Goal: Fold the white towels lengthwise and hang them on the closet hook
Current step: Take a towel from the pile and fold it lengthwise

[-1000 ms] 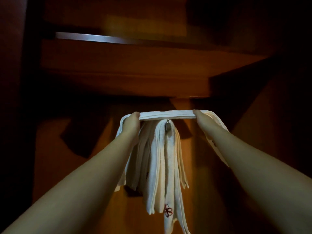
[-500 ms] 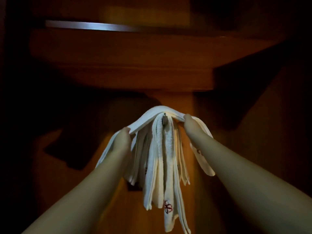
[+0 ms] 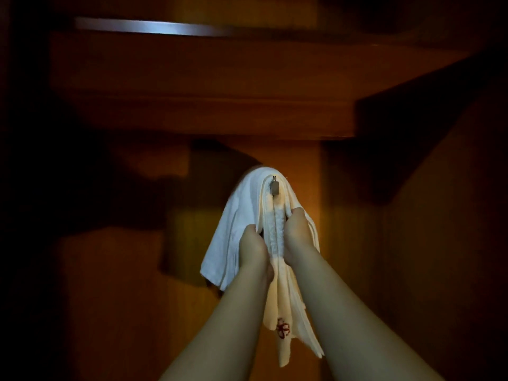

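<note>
I see L hand (image 3: pixel 254 250) & R hand (image 3: pixel 298 235) both clenched on white folded cloth towels (image 3: pixel 236 229), draped over small silver metal hook (image 3: pixel 274 186) w/ red-emblem tails hanging below. Dark wooden closet shelf (image 3: pixel 203 86) overhead.

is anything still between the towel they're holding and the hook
Nothing visible blocks it. The top towel is already draped over the metal hook, on top of the other towels hanging there. The left hand and right hand grip its two sides below the hook.
</note>
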Available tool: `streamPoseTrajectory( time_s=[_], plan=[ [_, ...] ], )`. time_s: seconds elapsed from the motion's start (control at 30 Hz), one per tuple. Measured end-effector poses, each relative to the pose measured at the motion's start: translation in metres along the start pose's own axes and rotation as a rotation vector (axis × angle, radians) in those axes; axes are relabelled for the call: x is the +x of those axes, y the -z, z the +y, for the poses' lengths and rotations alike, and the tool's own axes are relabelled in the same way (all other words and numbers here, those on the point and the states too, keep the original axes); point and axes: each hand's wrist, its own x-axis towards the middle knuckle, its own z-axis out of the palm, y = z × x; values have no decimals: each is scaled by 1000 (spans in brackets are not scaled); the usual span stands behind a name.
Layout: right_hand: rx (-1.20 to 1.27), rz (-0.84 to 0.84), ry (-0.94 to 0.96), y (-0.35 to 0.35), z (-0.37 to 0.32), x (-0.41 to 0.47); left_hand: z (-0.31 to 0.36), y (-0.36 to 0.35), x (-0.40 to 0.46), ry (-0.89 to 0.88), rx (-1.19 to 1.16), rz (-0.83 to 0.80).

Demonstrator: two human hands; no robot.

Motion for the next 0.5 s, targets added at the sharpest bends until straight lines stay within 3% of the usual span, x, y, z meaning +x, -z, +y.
streamPoseTrajectory(
  time_s=[0.3,0.5],
  plan=[
    [56,14,-68,-11,-3,-12,0,-5,-10,67,-124,-22],
    [3,58,-101,-2,-10,-31,-4,24,-13,289,-72,48]
  ],
)
